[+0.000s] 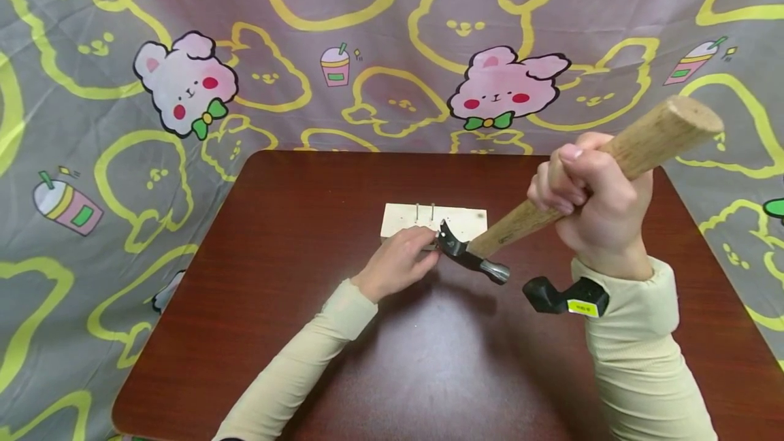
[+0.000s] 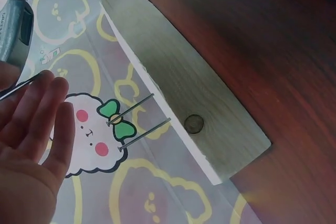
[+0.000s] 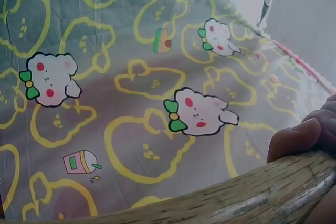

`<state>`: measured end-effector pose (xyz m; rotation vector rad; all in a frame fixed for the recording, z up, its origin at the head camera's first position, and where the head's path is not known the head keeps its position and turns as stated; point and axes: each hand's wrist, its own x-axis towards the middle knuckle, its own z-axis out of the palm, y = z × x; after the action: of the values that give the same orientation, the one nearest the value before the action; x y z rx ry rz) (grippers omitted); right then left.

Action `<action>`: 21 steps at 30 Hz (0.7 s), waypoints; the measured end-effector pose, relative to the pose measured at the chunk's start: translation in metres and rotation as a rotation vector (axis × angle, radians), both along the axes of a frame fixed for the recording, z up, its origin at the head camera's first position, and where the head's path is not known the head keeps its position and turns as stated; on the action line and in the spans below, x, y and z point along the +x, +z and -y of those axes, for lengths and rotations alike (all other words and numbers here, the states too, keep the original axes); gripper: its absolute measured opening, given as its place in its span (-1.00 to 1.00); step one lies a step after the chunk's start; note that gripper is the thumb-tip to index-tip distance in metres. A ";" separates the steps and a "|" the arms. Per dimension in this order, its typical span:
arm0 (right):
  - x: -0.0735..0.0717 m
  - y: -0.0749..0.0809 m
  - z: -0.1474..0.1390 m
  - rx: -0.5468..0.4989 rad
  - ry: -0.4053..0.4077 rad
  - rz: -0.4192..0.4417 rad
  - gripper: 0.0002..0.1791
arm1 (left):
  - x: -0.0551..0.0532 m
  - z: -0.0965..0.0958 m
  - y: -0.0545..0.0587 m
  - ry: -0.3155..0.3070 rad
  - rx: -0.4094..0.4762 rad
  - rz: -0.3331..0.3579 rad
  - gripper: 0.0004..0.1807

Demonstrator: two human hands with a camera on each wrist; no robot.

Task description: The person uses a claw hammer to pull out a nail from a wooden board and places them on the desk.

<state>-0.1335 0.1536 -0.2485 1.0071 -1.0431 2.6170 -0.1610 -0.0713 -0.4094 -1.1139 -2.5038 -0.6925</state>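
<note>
My right hand (image 1: 603,206) grips the wooden handle of a claw hammer (image 1: 513,229), seen close up in the right wrist view as a handle (image 3: 226,195) under the fingers (image 3: 299,137). The dark hammer head tilts downward, its claw near the left hand's fingertips. Between thumb and fingers, my left hand (image 1: 398,260) pinches a thin nail (image 2: 22,86), in front of a pale wooden block (image 1: 456,219). Two nails (image 2: 139,107) stand in that block, side by side and roughly upright. Whether the pinched nail touches the wood cannot be seen.
The block lies on a dark red-brown table (image 1: 275,223) with rounded corners. A patterned curtain (image 1: 380,19) hangs behind the table and along its sides. A black device (image 1: 566,297) with a yellow label sits at the right wrist.
</note>
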 end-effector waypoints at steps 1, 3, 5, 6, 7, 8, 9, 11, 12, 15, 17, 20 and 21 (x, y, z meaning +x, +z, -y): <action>0.000 0.000 0.000 0.002 -0.002 0.000 -0.64 | 0.000 0.000 0.000 -0.001 0.006 0.000 -0.95; 0.000 0.000 0.000 0.002 -0.002 0.003 -0.64 | 0.001 -0.001 0.000 0.003 0.016 0.004 -0.93; 0.000 0.000 0.000 0.004 -0.003 0.006 -0.64 | 0.001 -0.001 0.000 0.008 0.016 0.010 -0.92; 0.000 0.000 0.000 0.005 -0.004 0.007 -0.64 | 0.001 -0.001 0.000 0.011 0.014 0.012 -0.92; -0.001 0.000 0.000 0.004 -0.003 0.008 -0.64 | 0.002 -0.001 0.000 0.013 0.010 0.013 -0.92; -0.001 0.000 0.000 0.003 -0.003 0.011 -0.64 | 0.002 -0.001 0.000 0.015 0.006 0.013 -0.92; -0.001 0.000 0.000 0.003 -0.004 0.012 -0.64 | 0.002 0.000 0.001 0.014 0.003 0.010 -0.93; -0.001 0.000 0.000 0.006 -0.006 0.011 -0.64 | 0.001 0.000 0.001 0.014 -0.003 -0.003 -0.94; -0.001 0.000 0.000 0.009 -0.008 0.011 -0.64 | 0.001 0.000 0.001 0.014 -0.004 -0.011 -0.94; -0.001 -0.001 -0.001 0.023 -0.016 0.007 -0.64 | 0.001 0.001 0.001 0.017 -0.006 -0.025 -0.91; -0.001 -0.001 -0.001 0.027 -0.016 0.005 -0.64 | 0.000 0.002 0.001 0.021 -0.004 -0.031 -0.89; -0.001 -0.001 -0.001 0.032 -0.011 0.002 -0.64 | -0.001 0.003 0.000 0.021 0.010 -0.036 -0.87; 0.000 -0.001 -0.001 0.034 -0.009 0.003 -0.64 | -0.001 0.003 -0.001 0.021 0.018 -0.038 -0.87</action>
<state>-0.1339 0.1550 -0.2499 1.0037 -1.0944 2.6029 -0.1624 -0.0740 -0.4102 -1.0832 -2.4687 -0.6804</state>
